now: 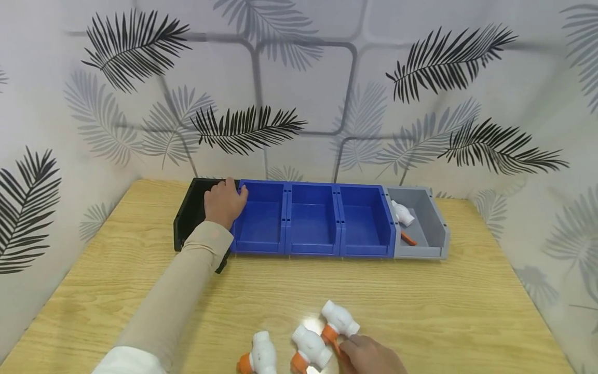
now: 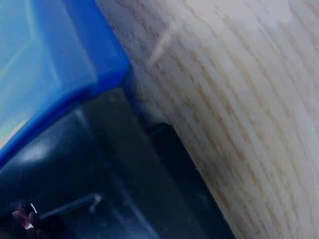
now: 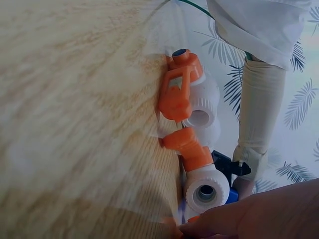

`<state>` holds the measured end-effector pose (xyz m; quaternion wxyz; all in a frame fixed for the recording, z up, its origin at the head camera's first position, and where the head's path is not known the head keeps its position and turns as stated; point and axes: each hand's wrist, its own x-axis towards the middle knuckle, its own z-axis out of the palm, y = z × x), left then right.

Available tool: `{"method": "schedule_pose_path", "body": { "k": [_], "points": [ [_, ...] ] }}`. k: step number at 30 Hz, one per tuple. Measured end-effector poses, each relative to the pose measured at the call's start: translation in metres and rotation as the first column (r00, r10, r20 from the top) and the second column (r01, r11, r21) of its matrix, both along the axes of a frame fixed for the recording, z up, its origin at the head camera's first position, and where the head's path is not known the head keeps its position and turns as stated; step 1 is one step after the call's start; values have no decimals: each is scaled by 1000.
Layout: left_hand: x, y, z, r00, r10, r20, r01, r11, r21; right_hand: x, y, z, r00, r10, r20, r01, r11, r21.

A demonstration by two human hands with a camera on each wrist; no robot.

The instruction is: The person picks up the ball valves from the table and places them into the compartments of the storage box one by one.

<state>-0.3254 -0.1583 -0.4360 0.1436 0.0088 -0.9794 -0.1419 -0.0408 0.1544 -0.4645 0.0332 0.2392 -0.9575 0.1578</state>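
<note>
The right hand (image 1: 377, 357) pinches the orange handle (image 1: 330, 334) of the rightmost white ball valve (image 1: 341, 318) on the wooden table (image 1: 420, 311), with a second valve (image 1: 311, 345) just beside it and a third (image 1: 263, 354) further left. The left hand (image 1: 224, 202) is at the black bin (image 1: 183, 221), its fingertips hidden, so whether it grips anything cannot be told.

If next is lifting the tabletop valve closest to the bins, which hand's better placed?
Right, I'd say. The right hand is at the orange handle of that valve; the left hand is away at the black bin.
</note>
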Motion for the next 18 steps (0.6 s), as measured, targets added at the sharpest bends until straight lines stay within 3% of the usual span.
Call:
{"method": "schedule_pose_path", "body": {
  "k": [11, 18],
  "points": [
    [-1, -1, -2, 1000, 4, -1, -4, 1000, -3, -1, 6, 3, 997, -61, 53, 60, 998, 21],
    [1, 0, 0, 1000, -1, 11, 1, 1000, 9, -3, 8, 4, 997, -65, 36, 64, 998, 21]
  ]
}}
